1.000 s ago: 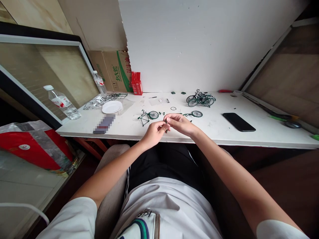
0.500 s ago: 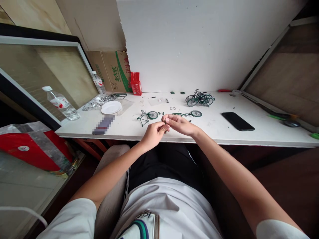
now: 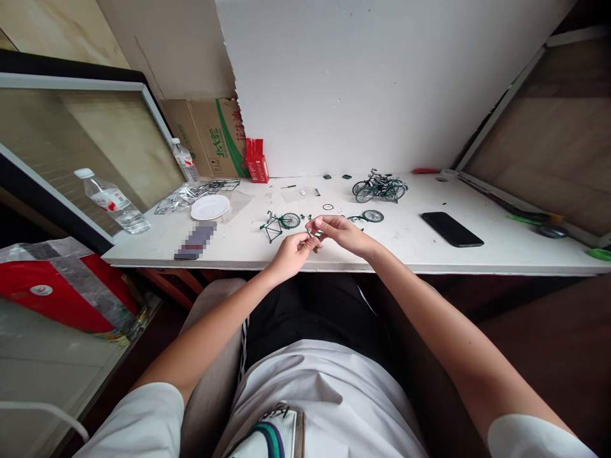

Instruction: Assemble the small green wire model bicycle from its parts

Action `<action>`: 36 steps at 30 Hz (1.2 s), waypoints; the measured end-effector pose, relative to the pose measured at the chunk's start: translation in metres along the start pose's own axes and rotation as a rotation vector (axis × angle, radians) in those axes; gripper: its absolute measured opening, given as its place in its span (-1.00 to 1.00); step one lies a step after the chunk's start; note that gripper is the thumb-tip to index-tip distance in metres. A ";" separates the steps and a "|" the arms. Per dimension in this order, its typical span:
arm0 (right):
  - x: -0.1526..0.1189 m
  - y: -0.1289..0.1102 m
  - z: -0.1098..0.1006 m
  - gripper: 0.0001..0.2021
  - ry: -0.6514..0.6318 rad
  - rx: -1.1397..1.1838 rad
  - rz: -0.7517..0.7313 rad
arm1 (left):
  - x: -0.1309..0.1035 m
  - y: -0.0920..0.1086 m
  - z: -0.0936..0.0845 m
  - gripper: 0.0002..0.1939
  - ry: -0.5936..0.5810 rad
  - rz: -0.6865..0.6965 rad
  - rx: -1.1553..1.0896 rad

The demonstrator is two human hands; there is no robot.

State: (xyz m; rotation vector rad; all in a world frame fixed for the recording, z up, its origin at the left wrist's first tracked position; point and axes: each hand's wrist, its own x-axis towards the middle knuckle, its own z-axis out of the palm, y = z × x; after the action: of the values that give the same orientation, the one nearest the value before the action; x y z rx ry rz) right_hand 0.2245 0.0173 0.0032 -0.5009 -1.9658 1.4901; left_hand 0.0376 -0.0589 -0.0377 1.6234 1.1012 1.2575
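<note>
My left hand (image 3: 292, 256) is closed in a pinch on a small dark-green plastic part (image 3: 316, 249), which shows only in bits between the fingers. Against it, my right hand (image 3: 344, 235) curls its thumb and fingertips around the same part. Its exact shape is hidden. Just behind the left hand stands a partly built model bicycle (image 3: 273, 228) with a green frame and one wheel. Beyond the right hand lies a loose wheel (image 3: 373, 216) with a green curved piece, partly covered by the hand.
Finished-looking model bicycles (image 3: 379, 187) stand at the back of the white table (image 3: 405, 251). A black phone (image 3: 451, 229) lies right. To the left are a white plate (image 3: 210, 207), black part frames (image 3: 217, 186), a water bottle (image 3: 112, 200) and a red box (image 3: 257, 162).
The fingertips of both hands have shifted slightly around the small green part, with a little more gap showing between them. The whole view has moved slightly; the things on the table stay put.
</note>
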 end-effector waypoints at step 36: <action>-0.005 0.035 -0.044 -0.76 0.042 -1.404 0.050 | 0.024 -0.039 -0.047 -0.76 0.151 -0.076 -0.107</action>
State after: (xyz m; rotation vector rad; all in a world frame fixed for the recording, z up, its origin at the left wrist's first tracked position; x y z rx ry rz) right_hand 0.2555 0.0559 -0.0238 -1.0876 -2.6996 -0.1370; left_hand -0.0114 -0.0206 -0.0578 1.4135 1.1560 1.3830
